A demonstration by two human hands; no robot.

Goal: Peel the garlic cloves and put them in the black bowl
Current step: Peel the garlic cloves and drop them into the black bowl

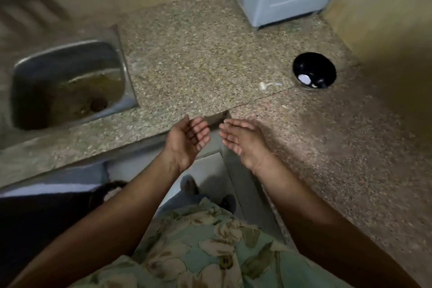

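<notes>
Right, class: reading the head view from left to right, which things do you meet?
Sink → left hand → garlic → bowl; the right hand overlaps the garlic, so it is left out.

The person wears a mint-green garment (210,252) printed with large cream flowers and olive-brown leaves. The left hand (185,141), right hand (243,141) and both arms (112,217) are bare.

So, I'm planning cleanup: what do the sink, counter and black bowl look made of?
Sink: likely stainless steel, brushed grey sheen. Counter: speckled stone or terrazzo, matte. Black bowl: glossy with bright reflections, plastic or glazed ceramic, unclear which.
</notes>
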